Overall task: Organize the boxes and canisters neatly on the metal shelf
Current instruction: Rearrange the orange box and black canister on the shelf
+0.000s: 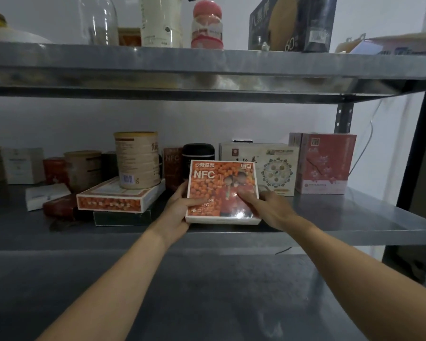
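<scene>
An orange NFC box (pixel 217 178) with a white rim is tilted up at the front middle of the metal shelf (pixel 342 217). My left hand (pixel 180 212) grips its lower left edge, thumb on the front face. My right hand (pixel 268 207) holds its lower right side, fingers pressed on the front. To the left, a tall beige canister (pixel 137 159) stands on a flat orange box (pixel 119 199), which lies on a dark box (pixel 122 217). Behind the held box stand a black canister (pixel 198 152) and a narrow brown NFC box (pixel 172 166).
A cream box (pixel 278 168) and a pink box (pixel 326 163) stand at the right back. Small boxes and a short canister (pixel 84 168) crowd the left. The upper shelf (pixel 207 67) carries jars, bottles and a dark box. A shelf post (pixel 343 116) rises at the right.
</scene>
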A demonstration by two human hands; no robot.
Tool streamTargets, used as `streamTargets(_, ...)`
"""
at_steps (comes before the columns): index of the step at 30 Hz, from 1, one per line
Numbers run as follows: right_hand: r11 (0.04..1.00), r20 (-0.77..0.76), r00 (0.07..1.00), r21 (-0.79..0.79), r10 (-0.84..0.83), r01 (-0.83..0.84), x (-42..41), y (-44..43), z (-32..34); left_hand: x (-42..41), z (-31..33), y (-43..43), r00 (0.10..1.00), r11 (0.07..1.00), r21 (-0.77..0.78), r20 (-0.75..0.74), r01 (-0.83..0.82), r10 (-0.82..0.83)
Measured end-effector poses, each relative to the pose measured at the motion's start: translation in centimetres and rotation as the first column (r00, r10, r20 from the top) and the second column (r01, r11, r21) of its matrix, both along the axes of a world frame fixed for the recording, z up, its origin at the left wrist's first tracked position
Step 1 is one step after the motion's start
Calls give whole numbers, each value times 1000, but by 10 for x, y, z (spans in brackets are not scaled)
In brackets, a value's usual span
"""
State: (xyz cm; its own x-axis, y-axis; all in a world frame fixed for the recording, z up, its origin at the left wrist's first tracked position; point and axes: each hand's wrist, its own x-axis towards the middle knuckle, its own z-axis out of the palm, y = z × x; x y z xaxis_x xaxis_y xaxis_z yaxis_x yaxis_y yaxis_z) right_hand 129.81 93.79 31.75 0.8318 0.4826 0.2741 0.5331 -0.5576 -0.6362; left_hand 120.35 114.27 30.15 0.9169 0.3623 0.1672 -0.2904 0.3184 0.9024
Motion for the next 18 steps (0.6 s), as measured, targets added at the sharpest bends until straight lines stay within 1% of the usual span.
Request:
streamTargets(3, 1000, -36, 999, -3, 9, -9, 5, -16, 2, 7, 1, -9, 1000, 999, 45, -3, 0, 0)
streamTargets(7, 982, -17, 996, -172, -85, 81, 16, -35, 6, 18, 2, -23, 1000, 996, 92, 23, 3, -5)
streamTargets(10, 950, 18, 981, -245, -194, 192, 27, -52, 5, 24, 0, -33, 999, 995, 95, 38, 18, -21)
streamTargets(11, 949, 33, 976, -230, -214, 216, 30, -60, 3, 26, 0, -35, 999, 996, 92, 40, 18, -21)
streamTargets(15, 969, 28, 970, -56, -241, 242, 56, -80, -7, 32, -3, -31, 998, 995, 87, 33, -57, 55)
streamTargets(18, 979, 58, 977, 4, -205, 205, 30, -65, 10, 32, -2, -21, 994, 992, 70, 32, -108, 106)
